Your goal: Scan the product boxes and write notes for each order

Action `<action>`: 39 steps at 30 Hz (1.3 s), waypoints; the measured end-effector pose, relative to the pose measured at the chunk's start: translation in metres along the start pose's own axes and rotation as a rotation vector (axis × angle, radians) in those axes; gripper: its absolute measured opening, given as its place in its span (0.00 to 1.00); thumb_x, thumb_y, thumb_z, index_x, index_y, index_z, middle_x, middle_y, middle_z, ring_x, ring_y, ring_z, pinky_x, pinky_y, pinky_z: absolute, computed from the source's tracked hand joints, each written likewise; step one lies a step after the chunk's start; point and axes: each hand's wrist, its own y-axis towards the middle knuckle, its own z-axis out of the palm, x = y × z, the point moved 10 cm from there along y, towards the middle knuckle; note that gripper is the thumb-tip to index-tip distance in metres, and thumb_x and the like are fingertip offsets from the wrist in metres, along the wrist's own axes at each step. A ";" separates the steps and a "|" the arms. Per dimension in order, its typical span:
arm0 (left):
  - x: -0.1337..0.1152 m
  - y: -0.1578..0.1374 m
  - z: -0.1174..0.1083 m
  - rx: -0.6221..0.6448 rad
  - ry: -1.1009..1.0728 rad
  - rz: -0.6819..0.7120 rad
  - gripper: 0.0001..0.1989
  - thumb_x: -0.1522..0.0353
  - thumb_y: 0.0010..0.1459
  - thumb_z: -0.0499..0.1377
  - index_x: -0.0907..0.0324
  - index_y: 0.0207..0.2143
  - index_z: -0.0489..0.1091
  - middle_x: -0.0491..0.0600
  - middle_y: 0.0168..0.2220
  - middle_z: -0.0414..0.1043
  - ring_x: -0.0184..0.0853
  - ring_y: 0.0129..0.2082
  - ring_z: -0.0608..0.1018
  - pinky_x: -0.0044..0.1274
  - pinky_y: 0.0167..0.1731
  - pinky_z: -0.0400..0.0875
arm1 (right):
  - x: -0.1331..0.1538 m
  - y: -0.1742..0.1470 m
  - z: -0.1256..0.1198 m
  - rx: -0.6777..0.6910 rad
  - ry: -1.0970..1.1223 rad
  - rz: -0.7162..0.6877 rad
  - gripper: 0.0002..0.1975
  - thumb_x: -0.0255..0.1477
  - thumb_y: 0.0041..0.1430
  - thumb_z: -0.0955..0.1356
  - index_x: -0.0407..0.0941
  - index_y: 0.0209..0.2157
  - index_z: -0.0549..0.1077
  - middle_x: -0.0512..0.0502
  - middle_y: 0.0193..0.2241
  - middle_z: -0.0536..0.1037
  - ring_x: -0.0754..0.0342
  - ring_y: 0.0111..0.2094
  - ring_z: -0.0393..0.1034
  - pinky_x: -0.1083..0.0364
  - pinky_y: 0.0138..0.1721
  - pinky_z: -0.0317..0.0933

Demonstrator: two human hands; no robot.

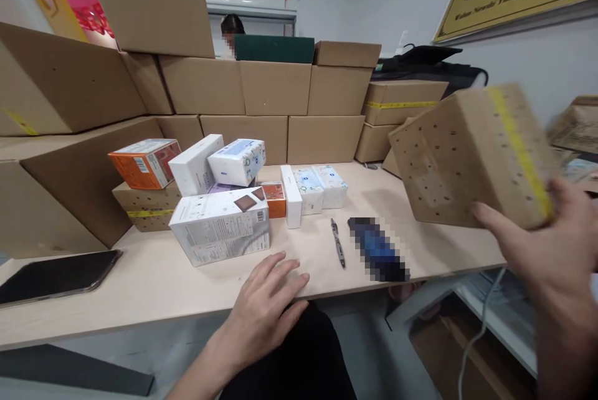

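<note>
My right hand [546,244] grips a brown cardboard box [448,157] with a yellow tape strip, tilted at the table's right side and slightly blurred. Near the table's front edge, my left hand [271,300] lies with its fingers spread, holding nothing. Just beyond it is a large white box [222,225] with printed text. Behind that are a slim white box [196,164], a tissue pack [237,161] and an orange box [146,163] resting on a small cardboard box [152,205]. Two more tissue packs [317,188] stand beside an upright narrow white box [291,196].
Stacked cardboard boxes [275,88] wall off the back and left of the table [299,263]. A pen [337,243] and a pixelated phone [377,249] lie right of centre. A black tablet or phone [56,275] lies front left. A person [231,29] shows behind the boxes.
</note>
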 end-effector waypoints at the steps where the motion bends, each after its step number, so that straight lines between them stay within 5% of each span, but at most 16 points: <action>1: 0.004 -0.001 0.008 -0.021 0.007 -0.021 0.17 0.71 0.62 0.60 0.58 0.54 0.69 0.57 0.51 0.74 0.49 0.57 0.74 0.41 0.53 0.76 | 0.022 0.025 0.021 0.029 0.028 0.039 0.49 0.54 0.48 0.72 0.42 0.66 0.59 0.25 0.59 0.59 0.38 0.63 0.53 0.43 0.54 0.55; 5: 0.024 -0.001 0.030 -0.070 -0.039 -0.114 0.13 0.73 0.63 0.58 0.59 0.50 0.71 0.55 0.47 0.76 0.43 0.50 0.77 0.38 0.52 0.76 | 0.051 0.072 0.103 0.200 -0.040 0.251 0.47 0.53 0.48 0.71 0.44 0.64 0.62 0.23 0.61 0.53 0.34 0.63 0.53 0.44 0.51 0.55; 11: 0.040 -0.006 0.048 0.016 -0.100 -0.214 0.13 0.72 0.64 0.56 0.58 0.51 0.70 0.55 0.48 0.75 0.42 0.51 0.76 0.36 0.51 0.76 | 0.029 0.082 0.170 0.331 -0.120 0.312 0.44 0.55 0.50 0.68 0.42 0.62 0.65 0.16 0.59 0.54 0.24 0.58 0.56 0.38 0.44 0.53; 14: 0.039 -0.009 0.054 0.066 -0.120 -0.226 0.15 0.72 0.64 0.56 0.57 0.53 0.69 0.54 0.48 0.75 0.41 0.51 0.75 0.36 0.53 0.76 | 0.035 0.085 0.178 0.322 -0.162 0.298 0.42 0.52 0.51 0.69 0.40 0.60 0.66 0.15 0.65 0.45 0.20 0.61 0.48 0.35 0.49 0.50; 17: 0.036 -0.009 0.059 0.103 -0.126 -0.219 0.15 0.71 0.64 0.57 0.55 0.53 0.69 0.52 0.48 0.75 0.41 0.52 0.75 0.37 0.55 0.75 | 0.087 0.080 0.169 0.215 -0.132 0.032 0.37 0.48 0.57 0.66 0.38 0.61 0.64 0.19 0.68 0.35 0.21 0.65 0.39 0.30 0.55 0.42; 18: 0.035 -0.008 0.060 0.114 -0.121 -0.217 0.15 0.71 0.64 0.57 0.55 0.53 0.69 0.51 0.48 0.75 0.41 0.52 0.75 0.37 0.55 0.75 | 0.118 0.070 0.174 0.257 -0.046 -0.143 0.33 0.45 0.62 0.62 0.35 0.59 0.65 0.17 0.67 0.39 0.22 0.65 0.41 0.28 0.56 0.40; 21: 0.033 -0.005 0.063 0.129 -0.094 -0.217 0.14 0.72 0.64 0.58 0.55 0.52 0.69 0.51 0.48 0.76 0.41 0.51 0.76 0.38 0.55 0.74 | 0.187 0.022 0.211 0.574 0.077 -0.445 0.23 0.39 0.67 0.57 0.46 0.51 0.76 0.36 0.56 0.69 0.43 0.59 0.61 0.46 0.59 0.54; 24: 0.032 -0.003 0.061 0.112 -0.070 -0.215 0.15 0.72 0.64 0.58 0.56 0.52 0.69 0.51 0.48 0.76 0.40 0.51 0.76 0.37 0.55 0.75 | 0.228 -0.017 0.242 0.772 0.131 -0.569 0.22 0.39 0.68 0.56 0.50 0.47 0.77 0.43 0.52 0.74 0.48 0.59 0.63 0.50 0.57 0.58; 31: 0.031 -0.003 0.059 0.117 -0.066 -0.195 0.16 0.73 0.63 0.57 0.57 0.53 0.69 0.52 0.48 0.76 0.41 0.49 0.77 0.37 0.55 0.75 | 0.225 -0.021 0.270 0.875 -0.033 -0.365 0.30 0.51 0.60 0.61 0.41 0.51 0.71 0.31 0.48 0.73 0.41 0.45 0.72 0.47 0.45 0.63; 39: 0.035 -0.007 0.059 0.090 -0.083 -0.214 0.15 0.72 0.63 0.57 0.56 0.52 0.70 0.52 0.47 0.77 0.43 0.50 0.77 0.39 0.54 0.75 | 0.212 -0.007 0.254 0.818 -0.061 -0.226 0.26 0.38 0.55 0.66 0.41 0.53 0.70 0.35 0.42 0.78 0.42 0.42 0.73 0.51 0.42 0.64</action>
